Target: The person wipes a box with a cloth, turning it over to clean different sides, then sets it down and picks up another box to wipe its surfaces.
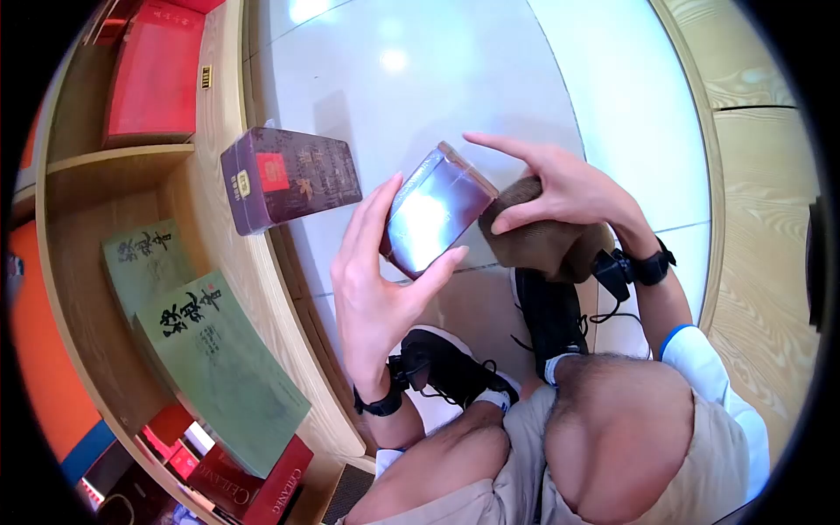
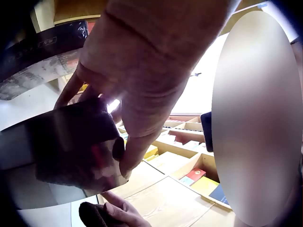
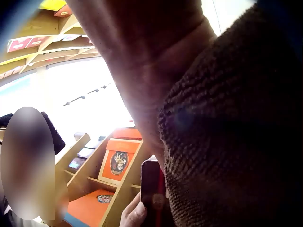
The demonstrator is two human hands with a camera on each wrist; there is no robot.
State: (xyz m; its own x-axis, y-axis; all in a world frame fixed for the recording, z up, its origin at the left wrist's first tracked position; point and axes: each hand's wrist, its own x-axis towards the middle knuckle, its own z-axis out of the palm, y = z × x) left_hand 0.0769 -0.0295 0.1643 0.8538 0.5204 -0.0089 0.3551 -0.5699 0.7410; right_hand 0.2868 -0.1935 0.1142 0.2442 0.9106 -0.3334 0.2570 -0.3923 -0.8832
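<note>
My left hand grips a dark box by its sides, fingers along one edge and thumb along another. Bright light reflects off the top face of this box, which looks glossy. In the left wrist view the box shows dark, with the thumb at its near corner. A brown towel hangs bunched in my right hand, pinched under the thumb, while the index finger reaches out past the box's corner. The towel's ribbed pile fills much of the right wrist view.
A purple box with a red label stands on the tiled floor beside the wooden shelf unit. Green boxes and a red box sit in its compartments. Black shoes are below the hands. Wooden cabinetry lines the right.
</note>
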